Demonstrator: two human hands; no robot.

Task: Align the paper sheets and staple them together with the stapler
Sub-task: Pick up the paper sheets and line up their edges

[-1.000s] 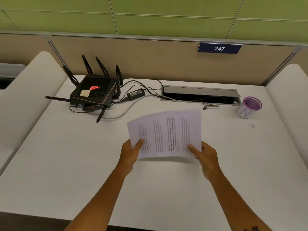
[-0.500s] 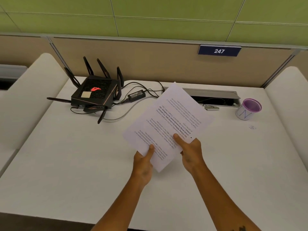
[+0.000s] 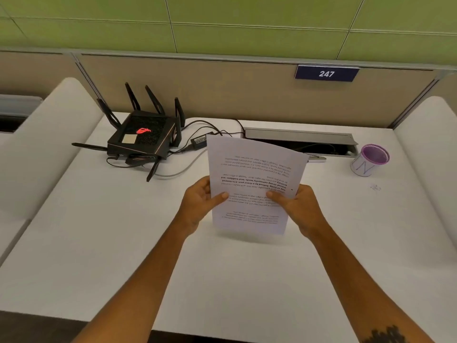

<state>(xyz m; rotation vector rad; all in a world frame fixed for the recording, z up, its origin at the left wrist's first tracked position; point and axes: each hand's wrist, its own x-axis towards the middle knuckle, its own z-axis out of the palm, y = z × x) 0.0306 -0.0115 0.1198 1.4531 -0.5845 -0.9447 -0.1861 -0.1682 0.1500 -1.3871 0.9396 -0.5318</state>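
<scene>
The paper sheets (image 3: pixel 254 169) are held upright in portrait over the white desk (image 3: pixel 123 243), their bottom edge close to its surface and their printed text upside down to me. My left hand (image 3: pixel 200 204) grips the left edge, thumb on the front. My right hand (image 3: pixel 296 206) grips the right edge the same way. A silver stapler (image 3: pixel 317 159) lies behind the sheets' upper right corner, by the cable tray; only its end shows.
A black router (image 3: pixel 142 139) with antennas and cables sits at the back left. An open grey cable tray (image 3: pixel 299 142) runs along the back. A purple-rimmed cup (image 3: pixel 369 159) stands at the back right. Low white dividers flank the desk.
The sheets turned from landscape through a diagonal tilt to upright portrait. Both hands shifted from the lower corners to the side edges, closer together.
</scene>
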